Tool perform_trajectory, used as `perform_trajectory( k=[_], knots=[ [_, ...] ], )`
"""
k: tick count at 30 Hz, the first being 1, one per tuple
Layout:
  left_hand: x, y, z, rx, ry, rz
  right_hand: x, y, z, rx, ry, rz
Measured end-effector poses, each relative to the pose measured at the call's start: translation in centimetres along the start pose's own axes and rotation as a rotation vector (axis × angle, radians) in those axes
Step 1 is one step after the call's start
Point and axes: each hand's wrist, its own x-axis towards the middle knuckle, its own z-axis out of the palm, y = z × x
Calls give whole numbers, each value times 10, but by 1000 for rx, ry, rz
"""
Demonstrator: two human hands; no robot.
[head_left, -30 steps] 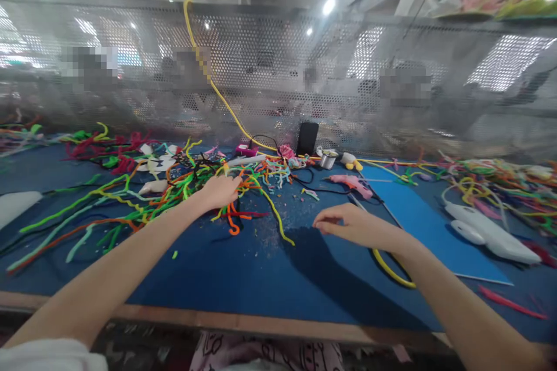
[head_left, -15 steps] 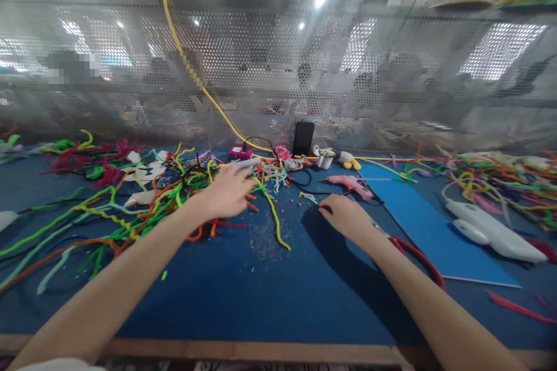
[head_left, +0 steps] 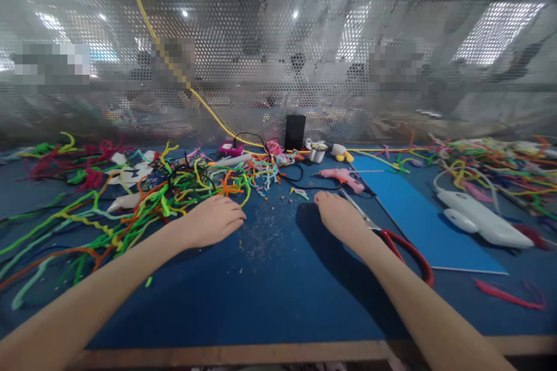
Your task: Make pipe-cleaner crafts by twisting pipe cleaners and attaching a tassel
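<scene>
My left hand (head_left: 213, 221) lies palm down on the blue table, at the near edge of a tangle of coloured pipe cleaners (head_left: 143, 208). Its fingers are loosely stretched and slightly apart. Just beyond the fingers are an orange pipe cleaner piece (head_left: 228, 185) and a curved yellow pipe cleaner (head_left: 248, 188). My right hand (head_left: 337, 214) is closed, fingertips turned down by the table; whatever they may hold is hidden. Beside that hand lie scissors with red handles (head_left: 409, 246), partly covered by the forearm. A pink glue gun (head_left: 343, 178) lies behind it.
A blue board (head_left: 404, 203) lies at the right under a white device with a cord (head_left: 483, 217). Along the back stand a black phone (head_left: 295, 132) and a wire spool (head_left: 317, 153). More pipe cleaners (head_left: 500, 168) heap at far right. A perforated metal panel (head_left: 261, 58) closes the back.
My left hand has drawn back toward me from the pile. The yellow pipe cleaner that stretched across the table's middle no longer lies there. My right hand stays almost in place; the view has shifted slightly.
</scene>
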Motion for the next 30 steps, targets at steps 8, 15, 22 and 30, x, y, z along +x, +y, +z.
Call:
perform_trajectory(
  k=[8,15,22,30],
  knots=[
    [14,12,0,285,-74,-540,5,-11,4,-15,2,24],
    [47,29,17,224,51,-646,5,-5,8,-130,14,53],
    [45,23,39,178,147,-663,-9,-3,0,-181,58,-71],
    [41,25,35,171,289,-492,5,-21,1,-226,65,-202]
  ],
)
